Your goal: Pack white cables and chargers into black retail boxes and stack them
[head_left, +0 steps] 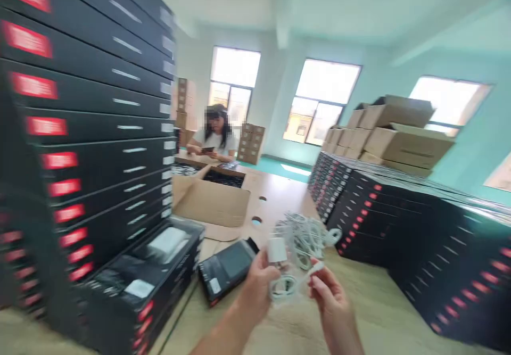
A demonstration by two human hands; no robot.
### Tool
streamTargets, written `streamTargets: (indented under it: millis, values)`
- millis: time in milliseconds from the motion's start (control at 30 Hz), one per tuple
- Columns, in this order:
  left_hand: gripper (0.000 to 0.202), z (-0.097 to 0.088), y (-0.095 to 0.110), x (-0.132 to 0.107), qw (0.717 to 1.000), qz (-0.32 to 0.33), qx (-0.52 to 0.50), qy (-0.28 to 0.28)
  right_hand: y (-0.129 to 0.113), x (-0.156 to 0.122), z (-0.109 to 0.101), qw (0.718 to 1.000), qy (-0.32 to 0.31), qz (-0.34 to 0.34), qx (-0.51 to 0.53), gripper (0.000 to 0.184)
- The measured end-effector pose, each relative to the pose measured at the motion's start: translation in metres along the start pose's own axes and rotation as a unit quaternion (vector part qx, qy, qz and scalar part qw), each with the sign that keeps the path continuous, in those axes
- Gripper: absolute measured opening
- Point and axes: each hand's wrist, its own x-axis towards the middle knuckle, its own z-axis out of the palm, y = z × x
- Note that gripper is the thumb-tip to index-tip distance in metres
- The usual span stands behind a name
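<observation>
My left hand [257, 283] is closed round a white charger plug [277, 249] and a coiled white cable [282, 287]. My right hand [329, 294] pinches the cable's white connector end [315, 268] just to the right. Both hands hover over a wooden table [375, 302]. Just behind them lies a heap of coiled white cables [305, 235]. An open black box [227, 267] with a dark device in it lies left of my left hand.
Tall stacks of black boxes with red labels [88, 147] rise at the left, lower stacks [419, 227] line the right. An open cardboard carton [211, 195] stands behind. A person in a white shirt [213, 139] sits at the far end. Cartons [395, 131] are piled at the right.
</observation>
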Motion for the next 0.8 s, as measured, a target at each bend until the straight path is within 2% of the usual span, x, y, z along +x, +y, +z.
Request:
streamTargets:
  millis: [33, 100, 233, 333, 467, 633, 800]
  values:
    - [0.032, 0.008, -0.011, 0.007, 0.999, -0.013, -0.021, -0.034, -0.004, 0.003, -0.022, 1.0, 0.023, 0.012, -0.001, 0.047]
    - [0.044, 0.011, -0.022, 0.015, 0.996, -0.023, -0.047, -0.07, -0.009, 0.005, -0.04, 0.998, 0.041, 0.037, 0.021, 0.051]
    - [0.05, 0.002, -0.019, 0.012, 0.996, -0.034, -0.029, -0.081, -0.011, 0.007, -0.028, 0.995, 0.066, 0.037, 0.065, 0.05]
    - [0.052, 0.006, -0.017, 0.007, 0.997, -0.036, -0.015, -0.065, -0.012, 0.005, -0.023, 0.994, 0.078, 0.025, 0.075, 0.045]
    - [0.054, 0.013, -0.022, 0.006, 0.998, -0.035, -0.006, -0.057, -0.016, 0.001, -0.025, 0.997, 0.067, -0.002, 0.027, 0.038]
    - [0.062, 0.01, -0.031, 0.009, 0.997, -0.01, -0.001, -0.072, -0.022, -0.003, -0.021, 0.996, 0.069, -0.031, -0.053, 0.032]
    - [0.065, 0.009, -0.033, 0.007, 0.996, -0.001, 0.04, -0.081, -0.024, -0.001, -0.016, 0.995, 0.094, 0.016, 0.004, 0.038]
